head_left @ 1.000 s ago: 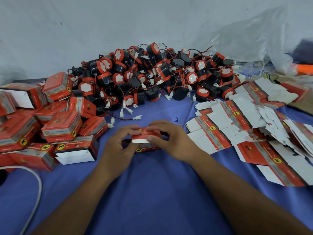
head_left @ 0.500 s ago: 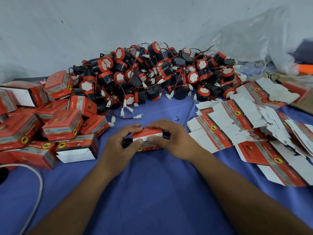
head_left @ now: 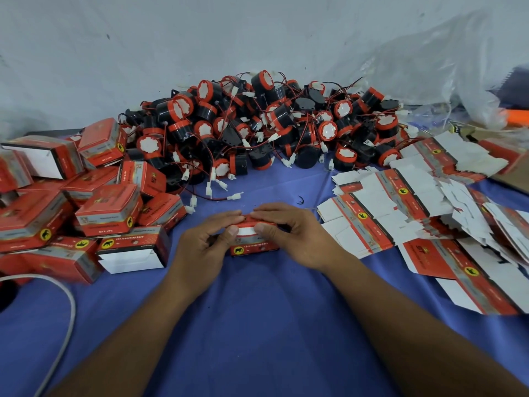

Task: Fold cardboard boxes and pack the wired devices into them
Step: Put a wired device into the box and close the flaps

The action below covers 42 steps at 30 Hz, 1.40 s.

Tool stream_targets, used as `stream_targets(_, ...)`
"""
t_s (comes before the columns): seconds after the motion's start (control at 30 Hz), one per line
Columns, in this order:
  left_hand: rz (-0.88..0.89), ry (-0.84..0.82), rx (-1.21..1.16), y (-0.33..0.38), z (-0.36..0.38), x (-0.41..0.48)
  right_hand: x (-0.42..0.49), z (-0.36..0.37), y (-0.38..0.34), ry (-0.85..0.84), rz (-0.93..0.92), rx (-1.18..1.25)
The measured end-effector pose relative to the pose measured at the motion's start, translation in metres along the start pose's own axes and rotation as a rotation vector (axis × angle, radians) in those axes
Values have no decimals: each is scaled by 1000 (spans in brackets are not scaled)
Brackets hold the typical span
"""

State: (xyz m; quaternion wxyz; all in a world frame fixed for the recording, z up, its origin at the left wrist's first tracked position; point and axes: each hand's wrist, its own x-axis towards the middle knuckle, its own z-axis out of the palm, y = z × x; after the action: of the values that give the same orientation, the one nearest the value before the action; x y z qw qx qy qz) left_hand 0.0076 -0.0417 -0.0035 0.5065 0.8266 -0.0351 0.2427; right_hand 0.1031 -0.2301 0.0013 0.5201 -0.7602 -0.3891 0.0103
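A small red cardboard box [head_left: 253, 245] stands on the blue cloth at the centre, its lid flap bent down over the top. My left hand [head_left: 204, 245] grips its left end, thumb on the white flap. My right hand [head_left: 294, 236] grips its right end, fingers over the top and thumb on the front. A large heap of black-and-red wired devices [head_left: 257, 127] lies behind it against the wall. Whatever is inside the box is hidden.
Folded red boxes [head_left: 108, 207] are piled at the left, two with an open white end. Flat unfolded box blanks [head_left: 406, 202] spread across the right. A white cable [head_left: 68, 310] curves at the lower left. A clear plastic bag [head_left: 429, 81] sits at the back right.
The lid flap has come down further over the box, and both hands' fingers have closed in over its top. The box has stayed in place.
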Motion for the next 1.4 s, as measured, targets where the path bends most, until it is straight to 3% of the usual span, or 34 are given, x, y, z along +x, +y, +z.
stream_targets(0.47,130,-22,187,6,-1,-3,0,-2,-2,-41,-54,-109)
stream_targets(0.63,152,-5,201,9,-1,-2,0,-1,0,-72,-131,-205)
stream_targets(0.87,322,-29,401,6,-3,-1,1,4,-4,-37,-272,-364)
stream_targets(1.17,420,-265,564,4,-14,0,-3,8,-3,-119,-87,-261)
stream_targets(1.4,400,-161,484,2,-4,-6,0,8,-3,-60,139,44)
